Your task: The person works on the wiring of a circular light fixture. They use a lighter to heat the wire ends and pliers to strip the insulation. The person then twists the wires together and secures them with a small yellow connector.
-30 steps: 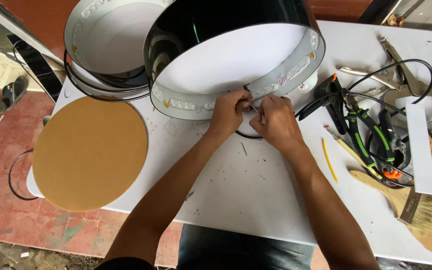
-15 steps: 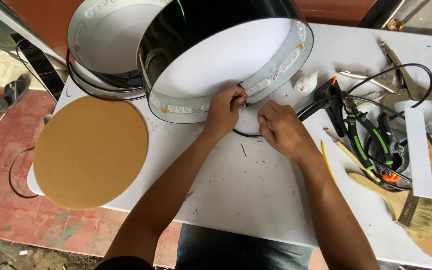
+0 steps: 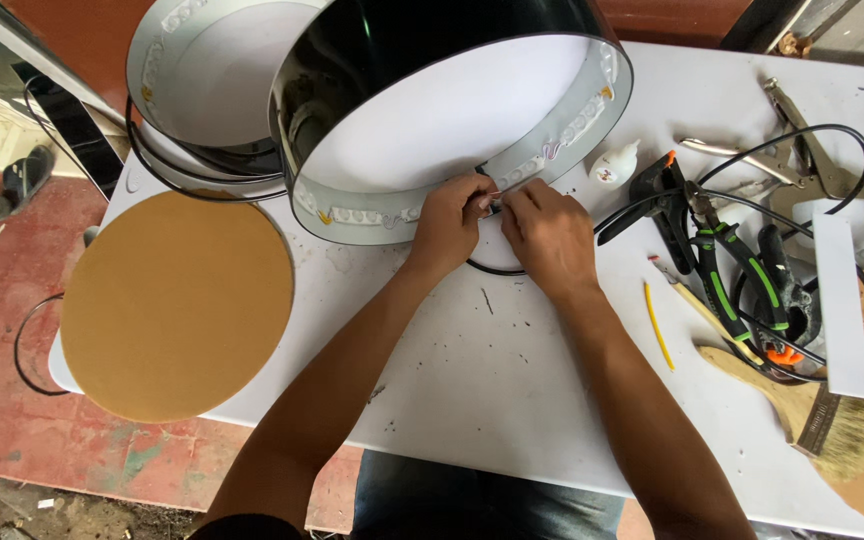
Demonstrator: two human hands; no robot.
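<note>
- Left hand, right hand: pinched together on a thin wire at round black housing rim, 6 o'clock.
- Wire mostly hidden by fingertips.
- Housing top cut off, 12 o'clock.

I note one package only: a small white glue bottle with a label, lying on the white table, just right of the black drum's rim. No signs or screens.

glossy black drum — matt brown disc
</note>
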